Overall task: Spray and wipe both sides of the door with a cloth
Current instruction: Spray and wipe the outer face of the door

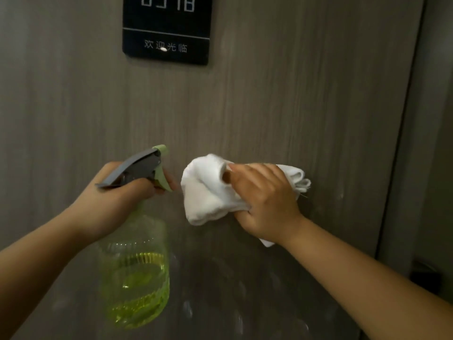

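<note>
A grey-brown wood-grain door [282, 99] fills the view. My left hand [115, 200] grips the neck of a green spray bottle [136, 278] with a grey trigger head, its nozzle pointing at the door; yellow-green liquid fills its lower half. My right hand [264, 202] holds a bunched white cloth [208, 190] against the door at mid height, just right of the nozzle. Wet droplets and streaks show on the door's lower part.
A black room-number plate [166, 33] with lit digits and Chinese characters is fixed to the door above the hands. The door's right edge meets a grey frame [402, 168]. A dark fitting [426, 273], blurred, sits low on the right.
</note>
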Tool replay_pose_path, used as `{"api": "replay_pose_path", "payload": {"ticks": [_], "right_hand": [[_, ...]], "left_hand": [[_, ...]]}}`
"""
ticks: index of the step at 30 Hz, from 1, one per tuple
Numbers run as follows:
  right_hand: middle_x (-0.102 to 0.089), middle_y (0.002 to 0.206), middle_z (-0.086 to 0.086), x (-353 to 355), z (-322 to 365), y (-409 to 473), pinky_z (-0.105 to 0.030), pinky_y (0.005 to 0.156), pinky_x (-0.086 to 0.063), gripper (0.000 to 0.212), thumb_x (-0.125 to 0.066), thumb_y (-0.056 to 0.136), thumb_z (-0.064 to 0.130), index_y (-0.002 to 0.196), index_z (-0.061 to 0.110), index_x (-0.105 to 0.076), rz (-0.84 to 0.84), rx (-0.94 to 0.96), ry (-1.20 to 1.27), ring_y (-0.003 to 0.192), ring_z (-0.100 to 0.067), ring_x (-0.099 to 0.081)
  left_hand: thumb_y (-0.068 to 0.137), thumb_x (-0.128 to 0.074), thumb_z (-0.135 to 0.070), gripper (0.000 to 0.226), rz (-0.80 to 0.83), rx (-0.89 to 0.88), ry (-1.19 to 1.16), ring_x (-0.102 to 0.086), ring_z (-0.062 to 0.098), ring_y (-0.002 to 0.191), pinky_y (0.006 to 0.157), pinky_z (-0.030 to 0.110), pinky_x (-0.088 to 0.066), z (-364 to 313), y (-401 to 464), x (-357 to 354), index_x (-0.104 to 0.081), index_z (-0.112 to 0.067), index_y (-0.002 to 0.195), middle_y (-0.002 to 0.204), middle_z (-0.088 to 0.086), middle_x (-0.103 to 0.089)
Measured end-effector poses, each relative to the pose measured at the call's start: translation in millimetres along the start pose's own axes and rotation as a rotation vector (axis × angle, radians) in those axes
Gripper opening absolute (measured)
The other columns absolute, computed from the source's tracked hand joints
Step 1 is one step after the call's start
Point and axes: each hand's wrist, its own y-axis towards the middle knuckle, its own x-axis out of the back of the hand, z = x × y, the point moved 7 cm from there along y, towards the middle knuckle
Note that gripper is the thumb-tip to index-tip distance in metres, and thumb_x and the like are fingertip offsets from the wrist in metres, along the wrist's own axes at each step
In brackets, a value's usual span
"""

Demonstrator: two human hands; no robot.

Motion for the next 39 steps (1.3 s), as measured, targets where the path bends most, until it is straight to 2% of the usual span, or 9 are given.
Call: {"api": "replay_pose_path", "payload": {"ticks": [4, 10, 12, 16, 20, 25, 31, 35, 39], "right_hand": [[-0.066, 0.088, -0.009, 21, -14, -7, -0.036, 0.07, -0.048, 0.027, -0.056, 0.079, 0.024, 0.097, 0.005, -0.06, -0.114, -0.289, 0.182, 0.081, -0.026, -0.06], [-0.061, 0.08, 0.015, 54, -57, -60, -0.009, 0.063, -0.045, 0.023, -0.064, 0.086, 0.006, 0.085, 0.027, -0.054, -0.301, -0.937, 0.548, 0.073, 0.011, -0.059], [-0.061, 0.082, 0.016, 72, -73, -77, -0.005, 0.06, -0.042, 0.018, -0.065, 0.087, 0.006, 0.091, 0.022, -0.056, -0.398, -1.043, 0.582, 0.07, 0.016, -0.058], [-0.064, 0.088, 0.015, 100, -96, -112, -0.005, 0.064, -0.045, 0.012, -0.063, 0.089, 0.016, 0.096, 0.024, -0.056, -0.457, -1.173, 0.559, 0.08, 0.01, -0.063], [-0.065, 0.088, 0.011, 117, -110, -139, -0.006, 0.062, -0.044, 0.011, -0.061, 0.091, 0.016, 0.101, 0.017, -0.057, -0.421, -1.221, 0.514, 0.076, 0.009, -0.063], [-0.063, 0.077, 0.01, 130, -125, -161, -0.011, 0.057, -0.046, 0.006, -0.063, 0.088, 0.018, 0.089, 0.017, -0.057, -0.385, -1.262, 0.459, 0.066, 0.006, -0.063], [-0.063, 0.076, 0.012, 137, -141, -161, -0.013, 0.06, -0.046, 0.012, -0.062, 0.086, 0.02, 0.081, 0.027, -0.054, -0.397, -1.224, 0.452, 0.068, 0.005, -0.063], [-0.064, 0.093, 0.006, 134, -149, -140, -0.013, 0.07, -0.046, 0.012, -0.061, 0.086, 0.021, 0.097, 0.02, -0.056, -0.382, -1.092, 0.437, 0.081, 0.007, -0.061], [-0.06, 0.113, -0.013, 125, -161, -111, -0.035, 0.09, -0.049, 0.047, -0.058, 0.079, 0.036, 0.113, 0.004, -0.055, -0.312, -0.929, 0.277, 0.106, -0.022, -0.058]], "left_hand": [[0.06, -0.063, -0.041, 0.05, -0.01, -0.085, -0.074, -0.057, 0.055, 0.079, 0.07, 0.068, -0.046, -60, -20, -36, -0.066, -0.002, 0.091, 0.089, 0.039, -0.058], [0.054, -0.076, -0.038, 0.029, -0.007, -0.072, -0.161, -0.062, 0.049, 0.078, 0.074, 0.072, -0.043, -60, -28, -81, -0.072, -0.033, 0.083, 0.092, 0.042, -0.058], [0.068, -0.074, -0.025, 0.023, 0.031, -0.092, -0.158, -0.061, 0.055, 0.088, 0.076, 0.068, -0.047, -67, -27, -102, -0.073, -0.044, 0.08, 0.086, 0.03, -0.067], [0.071, -0.068, -0.02, 0.02, 0.08, -0.133, -0.18, -0.071, 0.025, 0.083, 0.077, 0.047, -0.055, -83, -29, -141, -0.075, -0.039, 0.071, 0.084, 0.001, -0.075], [0.065, -0.061, -0.035, 0.018, 0.186, -0.191, -0.193, -0.062, 0.032, 0.061, 0.059, 0.038, -0.051, -98, -39, -173, -0.072, -0.024, 0.073, 0.063, 0.013, -0.063], [0.058, -0.054, -0.042, 0.028, 0.233, -0.183, -0.155, -0.025, 0.01, 0.043, 0.041, 0.019, -0.021, -106, -46, -202, -0.041, -0.018, 0.051, 0.046, -0.006, -0.029], [0.063, -0.056, -0.032, 0.032, 0.233, -0.148, -0.154, -0.026, 0.018, 0.045, 0.042, 0.025, -0.02, -101, -44, -224, -0.043, -0.004, 0.055, 0.05, 0.003, -0.03], [0.066, -0.055, -0.029, 0.015, 0.262, -0.147, -0.197, -0.029, 0.01, 0.044, 0.041, 0.021, -0.024, -108, -47, -231, -0.065, -0.036, 0.057, 0.051, -0.003, -0.033], [0.07, -0.054, -0.022, 0.022, 0.191, -0.139, -0.232, -0.032, 0.007, 0.045, 0.043, 0.019, -0.026, -106, -43, -228, -0.072, -0.032, 0.076, 0.051, -0.004, -0.038]]}}
